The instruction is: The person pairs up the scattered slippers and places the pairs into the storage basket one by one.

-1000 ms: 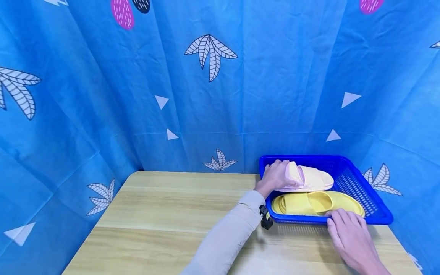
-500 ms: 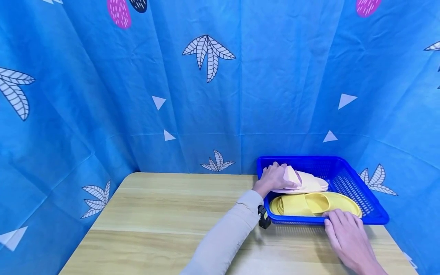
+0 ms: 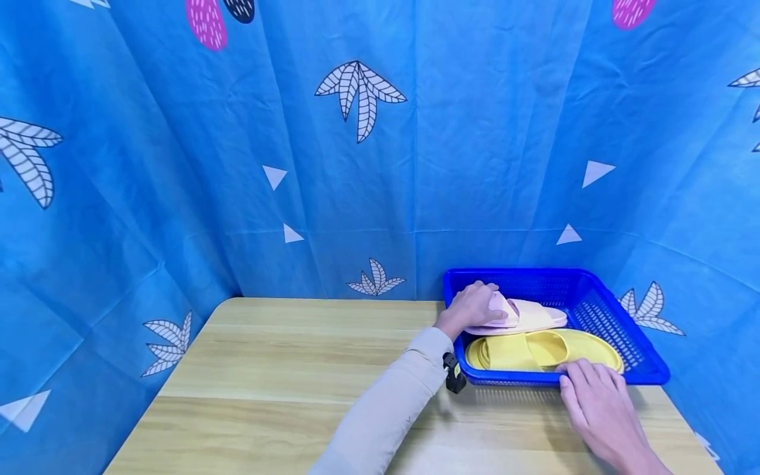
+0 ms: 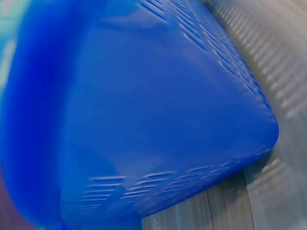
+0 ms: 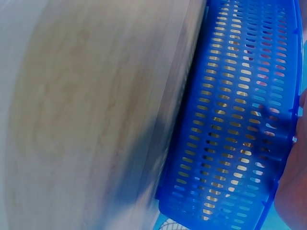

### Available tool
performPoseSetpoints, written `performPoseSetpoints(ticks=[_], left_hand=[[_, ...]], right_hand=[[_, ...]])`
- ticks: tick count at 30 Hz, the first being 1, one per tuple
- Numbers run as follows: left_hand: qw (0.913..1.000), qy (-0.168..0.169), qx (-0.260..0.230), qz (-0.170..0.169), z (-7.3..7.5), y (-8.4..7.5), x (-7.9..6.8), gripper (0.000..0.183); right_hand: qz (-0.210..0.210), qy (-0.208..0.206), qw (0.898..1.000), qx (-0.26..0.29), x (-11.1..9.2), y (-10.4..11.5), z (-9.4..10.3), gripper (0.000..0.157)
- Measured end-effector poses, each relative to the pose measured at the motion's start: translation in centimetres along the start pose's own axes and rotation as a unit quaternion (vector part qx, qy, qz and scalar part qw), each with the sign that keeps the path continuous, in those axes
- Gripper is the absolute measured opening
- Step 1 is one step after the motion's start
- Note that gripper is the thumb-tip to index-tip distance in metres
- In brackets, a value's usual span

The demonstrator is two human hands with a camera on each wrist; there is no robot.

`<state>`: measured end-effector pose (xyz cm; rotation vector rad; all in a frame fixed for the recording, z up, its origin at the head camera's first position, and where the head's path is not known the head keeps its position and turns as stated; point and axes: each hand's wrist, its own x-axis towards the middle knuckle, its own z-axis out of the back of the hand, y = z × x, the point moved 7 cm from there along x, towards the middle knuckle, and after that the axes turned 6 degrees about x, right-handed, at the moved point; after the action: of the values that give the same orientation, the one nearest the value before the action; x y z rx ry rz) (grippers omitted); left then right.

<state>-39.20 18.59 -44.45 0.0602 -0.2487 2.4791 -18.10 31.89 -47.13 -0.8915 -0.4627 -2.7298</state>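
A blue plastic basket [image 3: 646, 336] holds a pair of pale pink slippers [image 3: 534, 316] at the back and yellow slippers [image 3: 510, 353] along the front. My left hand [image 3: 475, 307] reaches over the basket's left side and grips the heel end of the pink slippers, fingers on the far side and thumb on the near side. At the front rim, my right hand [image 3: 602, 409] holds the basket, its fingers bent over the edge. In the left wrist view only the basket's outer wall [image 4: 158, 105] shows. Along the right edge of the right wrist view, part of the right hand [image 5: 292, 177] appears.
The basket stands at the right end of a light wood-grain table [image 3: 285, 369]. Behind it and on both sides hangs a blue curtain [image 3: 475, 152] with leaf and triangle prints. A small black device [image 3: 454, 374] is strapped to the left wrist.
The pink slippers have sunk lower and a little left in the basket, with my left hand moving along. My right hand stays at the front rim. The head view has shifted slightly.
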Motion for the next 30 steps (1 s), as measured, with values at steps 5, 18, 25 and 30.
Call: performPoseSetpoints(ticks=[5, 18, 25, 30], left_hand=[[0.9999, -0.005, 0.0, -0.009, 0.7, 0.0, -0.6, 0.063], [0.9971, -0.051, -0.012, -0.054, 2.7, 0.2, -3.1, 0.057], [0.9956, -0.069, -0.012, -0.063, 3.6, 0.9, -5.2, 0.056], [0.9942, -0.087, -0.014, -0.062, 4.2, 1.8, -7.1, 0.055]], right_hand=[[0.0, 0.007, 1.0, 0.004, -0.1, 0.0, 0.1, 0.008], [0.009, 0.006, 1.0, 0.005, 0.3, -0.2, 0.8, 0.011], [0.013, -0.011, 0.999, 0.028, 0.8, 0.3, 1.5, 0.01], [0.012, -0.027, 0.998, 0.051, 1.5, 0.8, 2.1, 0.014]])
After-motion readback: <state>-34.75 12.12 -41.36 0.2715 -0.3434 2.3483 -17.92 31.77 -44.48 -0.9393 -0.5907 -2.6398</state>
